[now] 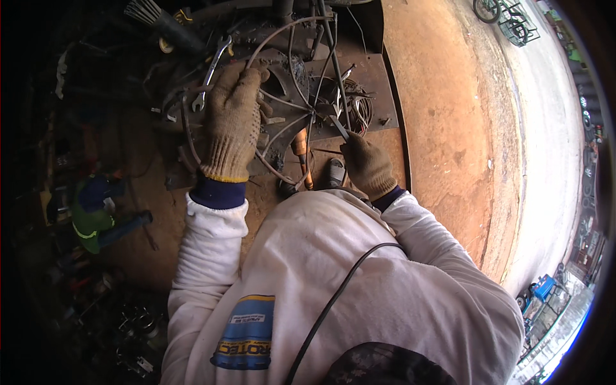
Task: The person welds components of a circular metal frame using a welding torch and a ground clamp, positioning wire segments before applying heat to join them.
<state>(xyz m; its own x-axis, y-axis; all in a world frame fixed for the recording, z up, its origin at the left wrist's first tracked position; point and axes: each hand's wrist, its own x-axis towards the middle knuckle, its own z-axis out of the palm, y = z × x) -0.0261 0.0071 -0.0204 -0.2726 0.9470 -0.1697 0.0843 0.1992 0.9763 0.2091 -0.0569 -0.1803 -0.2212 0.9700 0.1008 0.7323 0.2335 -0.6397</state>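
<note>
Lying at left, wrench (212, 74) on cluttered bench (374, 68). Left hand (232, 112), gloved, has fingers curled at rim of wire frame (312, 110), which sits over bench in front of wearer. Spokes seem already joined at hub, so frame looks largely formed; work left cannot be told. Orange handle (299, 144) shows below hub. Wire coil (364, 110) lies farther right. Right hand (369, 165), gloved, has fingers closed on flat strip (338, 127), tip near hub.

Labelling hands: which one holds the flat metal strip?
The right hand: the flat metal strip sticks out of its grip. The left hand is on the round metal frame.
</note>
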